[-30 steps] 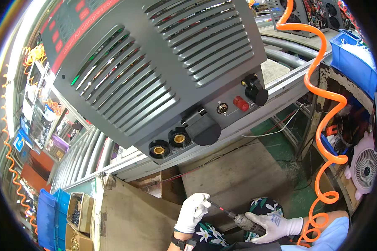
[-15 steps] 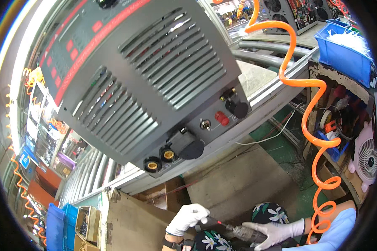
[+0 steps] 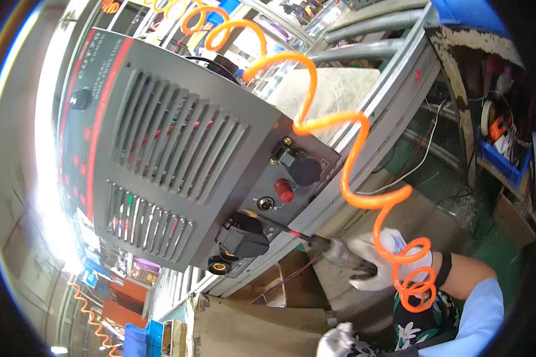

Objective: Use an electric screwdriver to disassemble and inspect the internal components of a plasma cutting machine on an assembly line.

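Nearest us, our left hand [image 3: 335,341] is hanging at the lower edge, and we are failing to tell how open it is. Farther out, our right hand [image 3: 372,254] is gripping a power screwdriver [image 3: 341,254]. It is extending beyond that hand, its long axis slanting up-left, pointing at the socket panel [image 3: 284,210] of the grey machine [image 3: 155,187], which is resting on the roller conveyor [image 3: 363,50].

Machine [image 3: 226,181]: sheet metal by look, smooth, satin sheen. Hose [image 3: 366,202]: smooth plastic, glossy. Driver [image 3: 339,253]: dull, scuffed; plastic or metal, cannot tell. Left glove [image 3: 335,342] and right glove [image 3: 369,253]: matt cloth. Sleeve [image 3: 473,312]: matt cloth. Rollers [image 3: 357,52]: bare metal, smooth, shiny. Board [image 3: 250,327]: matt, wood or cardboard, unclear.
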A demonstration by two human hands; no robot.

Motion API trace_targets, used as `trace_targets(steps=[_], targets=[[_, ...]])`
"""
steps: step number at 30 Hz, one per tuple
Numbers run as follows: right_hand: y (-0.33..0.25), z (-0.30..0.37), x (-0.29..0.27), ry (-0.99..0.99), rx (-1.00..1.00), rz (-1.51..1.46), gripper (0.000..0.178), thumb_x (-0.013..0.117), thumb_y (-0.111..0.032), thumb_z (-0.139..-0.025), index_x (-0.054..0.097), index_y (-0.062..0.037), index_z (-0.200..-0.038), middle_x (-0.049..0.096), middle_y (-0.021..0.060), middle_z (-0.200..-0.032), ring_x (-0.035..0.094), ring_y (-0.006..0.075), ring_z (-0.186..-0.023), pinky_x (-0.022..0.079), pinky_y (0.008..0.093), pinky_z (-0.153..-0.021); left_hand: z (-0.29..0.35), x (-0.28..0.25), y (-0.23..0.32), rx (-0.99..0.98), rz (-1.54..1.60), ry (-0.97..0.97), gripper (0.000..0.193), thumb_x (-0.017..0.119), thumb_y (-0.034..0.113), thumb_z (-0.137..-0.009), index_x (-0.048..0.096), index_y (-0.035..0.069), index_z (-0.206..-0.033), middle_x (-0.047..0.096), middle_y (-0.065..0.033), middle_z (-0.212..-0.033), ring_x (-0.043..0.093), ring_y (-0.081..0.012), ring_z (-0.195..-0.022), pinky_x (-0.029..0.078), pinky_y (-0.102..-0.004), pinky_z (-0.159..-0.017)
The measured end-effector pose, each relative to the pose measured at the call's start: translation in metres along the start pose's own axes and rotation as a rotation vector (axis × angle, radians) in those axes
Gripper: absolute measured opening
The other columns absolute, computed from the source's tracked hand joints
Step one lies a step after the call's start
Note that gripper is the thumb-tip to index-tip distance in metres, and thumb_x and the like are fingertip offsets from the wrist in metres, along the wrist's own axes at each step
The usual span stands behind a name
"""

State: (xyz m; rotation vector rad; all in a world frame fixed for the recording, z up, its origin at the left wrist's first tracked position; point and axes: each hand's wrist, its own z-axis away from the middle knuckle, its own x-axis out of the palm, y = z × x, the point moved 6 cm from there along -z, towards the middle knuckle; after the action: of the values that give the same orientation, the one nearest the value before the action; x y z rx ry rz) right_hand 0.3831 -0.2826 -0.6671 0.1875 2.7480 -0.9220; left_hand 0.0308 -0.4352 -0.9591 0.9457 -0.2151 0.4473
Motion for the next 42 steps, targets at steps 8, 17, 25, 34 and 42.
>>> trace_targets(steps=[8,17,25,34,42], targets=[[0.003,-0.036,0.024,-0.064,-0.102,-0.029,0.074,0.076,-0.026,-0.068,0.045,-0.0092,-0.133,0.061,0.0146,-0.085,0.062,0.0346,-0.07,0.051,0.0406,-0.059,0.09,0.108,0.005,-0.161,-0.087,-0.033,0.021,0.056,0.018,-0.095,0.057,0.005,-0.112,0.06,-0.0031,-0.087,0.048,-0.0085,-0.058,0.042,-0.0225,-0.055],[0.011,-0.032,0.041,-0.091,-0.089,-0.031,0.079,0.076,-0.024,-0.07,0.04,-0.0078,-0.138,0.063,0.0149,-0.089,0.063,0.0355,-0.071,0.053,0.0419,-0.061,0.107,0.138,0.026,-0.309,0.124,0.152,0.033,0.042,0.04,-0.1,0.06,0.012,-0.102,0.047,0.002,-0.061,0.038,-0.0064,-0.043,0.029,-0.0193,-0.038],[0.019,-0.031,0.043,0.063,-0.177,0.039,0.078,0.077,-0.026,-0.07,0.042,-0.0099,-0.138,0.063,0.0144,-0.094,0.063,0.0349,-0.075,0.054,0.0422,-0.064,0.097,0.092,0.016,-0.198,-0.035,-0.116,0.03,0.059,0.024,-0.094,0.056,0.006,-0.117,0.059,-0.0009,-0.088,0.041,-0.003,-0.056,0.037,-0.0185,-0.054],[0.008,-0.037,0.038,-0.001,-0.121,-0.138,0.077,0.072,-0.021,-0.072,0.038,-0.0114,-0.141,0.06,0.0147,-0.105,0.063,0.0335,-0.089,0.053,0.0398,-0.073,0.112,0.084,0.011,-0.21,-0.131,-0.09,0.031,0.06,0.024,-0.093,0.056,0.006,-0.117,0.059,-0.0009,-0.089,0.041,-0.0031,-0.056,0.037,-0.0183,-0.054],[0.006,-0.035,0.032,-0.026,-0.087,-0.11,0.08,0.075,-0.025,-0.071,0.038,-0.0087,-0.14,0.06,0.0165,-0.101,0.062,0.0358,-0.086,0.053,0.0414,-0.071,0.118,0.077,0.017,-0.195,-0.201,-0.071,0.032,0.06,0.024,-0.093,0.055,0.005,-0.118,0.059,-0.0009,-0.089,0.041,-0.0032,-0.056,0.037,-0.0182,-0.054]])
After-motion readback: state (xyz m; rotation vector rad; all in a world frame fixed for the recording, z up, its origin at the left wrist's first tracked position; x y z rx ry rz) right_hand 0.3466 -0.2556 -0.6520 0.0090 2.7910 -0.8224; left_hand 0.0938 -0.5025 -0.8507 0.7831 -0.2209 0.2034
